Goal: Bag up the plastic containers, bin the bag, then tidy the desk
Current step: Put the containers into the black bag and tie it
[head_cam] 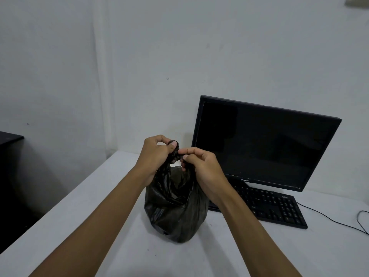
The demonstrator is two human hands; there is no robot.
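Observation:
A full black plastic bag (175,208) stands on the white desk (83,222), bulging at the bottom; whatever is inside is hidden. Its two handles are gathered above it between my hands. My left hand (154,154) pinches one twisted handle at the top with thumb and fingers. Just to its right, my right hand (201,166) pinches the other handle, fingertips almost touching the left hand's.
A black monitor (265,142) with a dark screen stands at the back right, a black keyboard (275,206) in front of it, partly behind the bag. A thin cable (329,218) trails right. Dark furniture (10,166) stands left of the desk.

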